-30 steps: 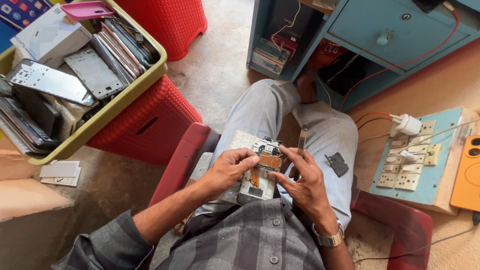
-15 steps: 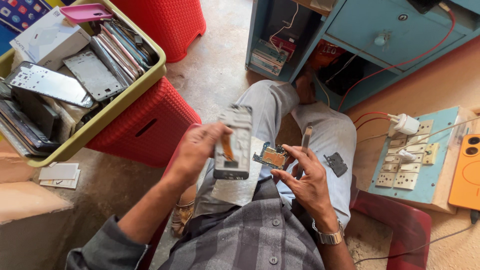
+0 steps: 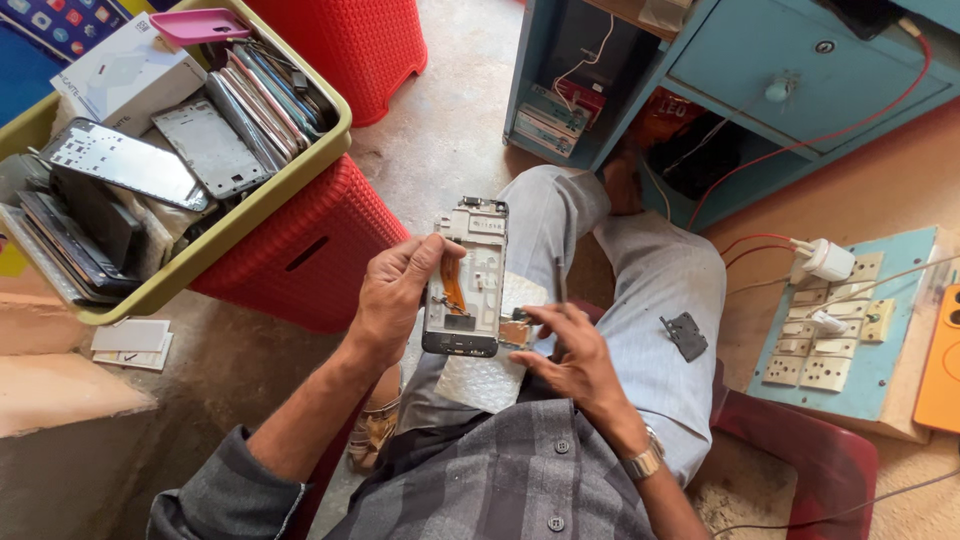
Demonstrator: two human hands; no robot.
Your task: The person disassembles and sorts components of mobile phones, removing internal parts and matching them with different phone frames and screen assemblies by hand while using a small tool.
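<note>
Floor: bare concrete, red stool (image 3: 300, 245) bearing a yellow bin (image 3: 250, 205) of phone parts.
Left hand (image 3: 395, 290): clasps phone frame (image 3: 468, 278) upright above the lap.
Right hand (image 3: 570, 350): pinches a small part (image 3: 516, 330) at the frame's lower edge, perhaps also a thin tool (image 3: 560, 280).

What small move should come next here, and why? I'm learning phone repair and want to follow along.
Probably bring the right hand, which pinches a small board piece and a thin tool, up to the lower end of the phone frame. The left hand holds that frame upright with its inner side and orange flex cable exposed, and the piece already sits beside its bottom edge.
</note>
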